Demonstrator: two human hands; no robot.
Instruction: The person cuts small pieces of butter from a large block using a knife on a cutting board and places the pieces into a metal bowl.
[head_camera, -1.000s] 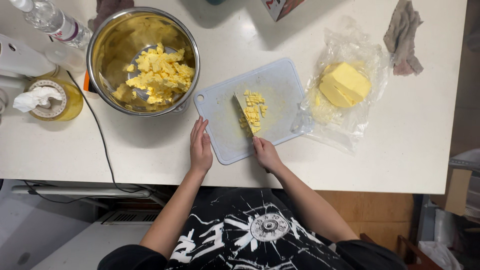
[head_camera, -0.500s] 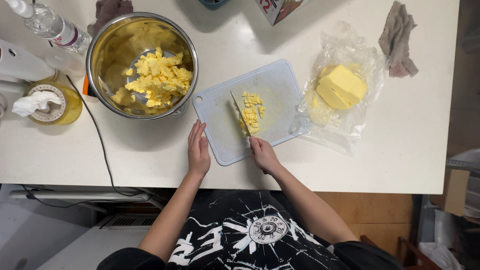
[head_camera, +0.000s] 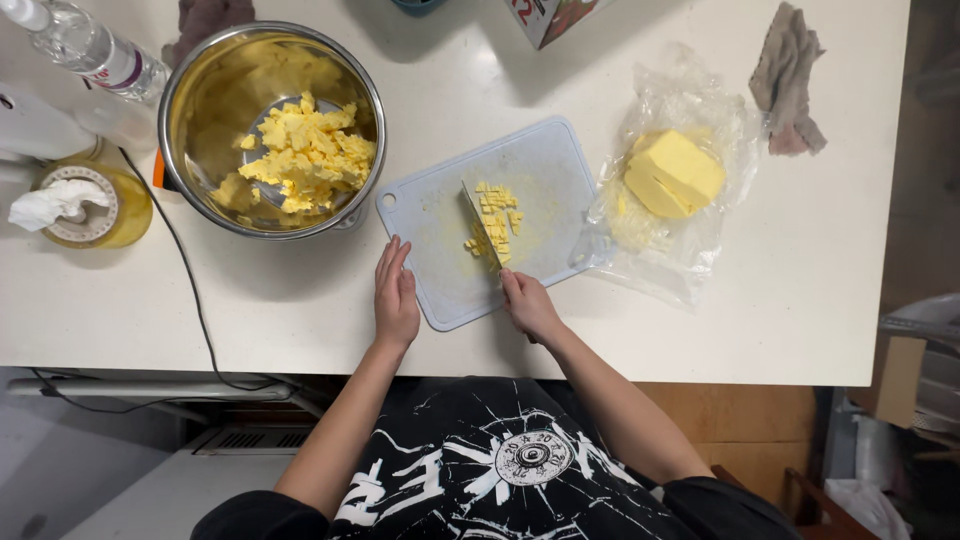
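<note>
Now the white table (head_camera: 700, 330) carries a steel bowl (head_camera: 190, 180) of butter chunks far left and a grey cutting board (head_camera: 545, 165) at centre. The left hand (head_camera: 396, 298) lies flat, fingers together, pinning the board's near-left edge so it stays put. The right hand (head_camera: 527, 303) is clamped on a knife (head_camera: 480, 222), blade beside the diced butter (head_camera: 497, 212), seemingly gathering it.

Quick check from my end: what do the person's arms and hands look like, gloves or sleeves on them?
Both hands are bare: no gloves, rings or watch show on the left hand or the right hand. The forearms are uncovered up past the elbows. The person wears a black short-sleeved shirt with a white cracked-line graphic print on the front.
</note>
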